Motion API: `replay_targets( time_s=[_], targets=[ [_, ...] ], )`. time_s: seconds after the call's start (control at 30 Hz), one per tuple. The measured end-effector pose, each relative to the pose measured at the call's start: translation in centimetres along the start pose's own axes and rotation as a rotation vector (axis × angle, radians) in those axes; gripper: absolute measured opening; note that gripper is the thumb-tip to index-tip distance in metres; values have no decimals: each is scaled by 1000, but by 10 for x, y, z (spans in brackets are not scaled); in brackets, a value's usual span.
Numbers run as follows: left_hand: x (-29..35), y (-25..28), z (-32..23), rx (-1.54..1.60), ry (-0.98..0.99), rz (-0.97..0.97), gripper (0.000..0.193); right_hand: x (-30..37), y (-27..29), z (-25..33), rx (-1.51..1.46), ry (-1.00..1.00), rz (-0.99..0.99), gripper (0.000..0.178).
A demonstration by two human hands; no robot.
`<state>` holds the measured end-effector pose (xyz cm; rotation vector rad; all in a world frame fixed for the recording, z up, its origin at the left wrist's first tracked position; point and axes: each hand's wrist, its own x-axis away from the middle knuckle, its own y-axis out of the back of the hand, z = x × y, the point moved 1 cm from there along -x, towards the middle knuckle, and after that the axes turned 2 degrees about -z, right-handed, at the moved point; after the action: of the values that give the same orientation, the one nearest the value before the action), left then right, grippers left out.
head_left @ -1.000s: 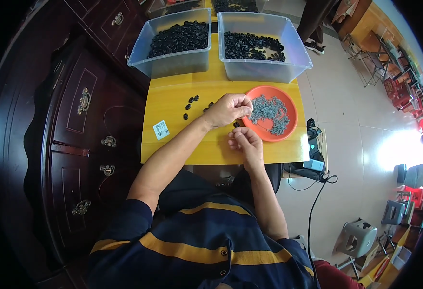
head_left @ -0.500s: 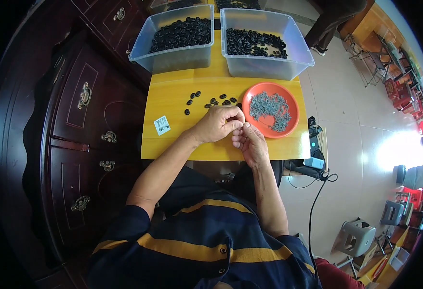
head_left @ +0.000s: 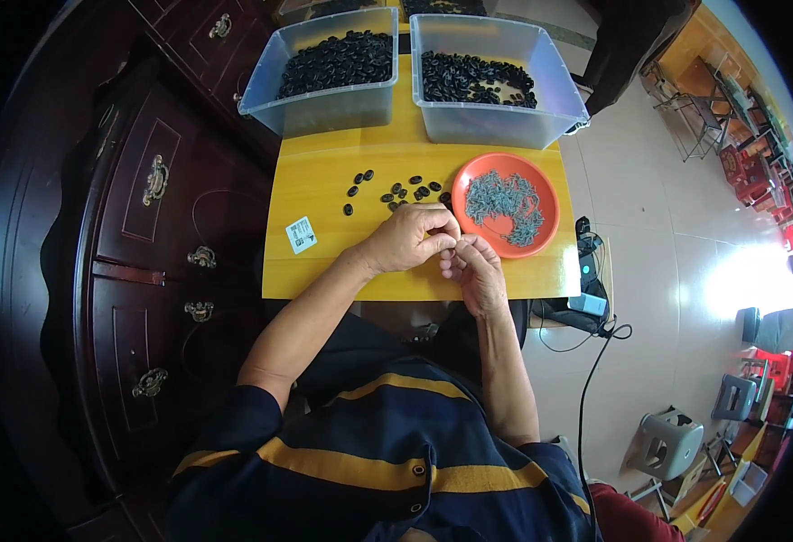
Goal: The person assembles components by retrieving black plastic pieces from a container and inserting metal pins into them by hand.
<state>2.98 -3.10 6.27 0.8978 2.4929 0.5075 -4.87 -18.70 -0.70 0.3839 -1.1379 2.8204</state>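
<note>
Hands at a yellow table (head_left: 324,275), seen from above. The left hand (head_left: 405,238) and right hand (head_left: 480,273) meet in front of the red-orange bowl (head_left: 548,204), thumb and forefinger of each drawn together, the fingertips touching or nearly so; whether a small part is clamped between them is too small to tell. The bowl, heaped with slender grey pieces (head_left: 505,191), stands just beyond the right hand, presumably for a short reach. Loose black oval pieces (head_left: 387,198) lie spread beyond the left hand, perhaps so that each can be picked up singly. Two translucent plastic bins (head_left: 496,129), both holding similar black pieces, stand at the far edge, probably to leave the near surface free for handwork. A white label (head_left: 301,235) lies to the left.

Compared with one second earlier, the left hand has come away from the bowl's rim to join the right, and a bystander's dark-trousered leg (head_left: 627,50) now appears nearer the right-hand bin.
</note>
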Motion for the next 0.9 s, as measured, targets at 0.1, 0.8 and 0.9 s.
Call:
replay_targets(
  time_s=[0.1, 0.8, 0.9],
  targets=[
    [1, -4, 3, 66, 49, 1, 6, 1, 1, 3, 87, 53, -39, 10],
    [8, -29, 14, 245, 132, -295, 12, -2, 10, 65, 1562, 625, -446, 14],
    [5, -28, 6, 238, 123, -292, 9, -1, 3, 60, 1559, 705, -473, 12]
  ],
)
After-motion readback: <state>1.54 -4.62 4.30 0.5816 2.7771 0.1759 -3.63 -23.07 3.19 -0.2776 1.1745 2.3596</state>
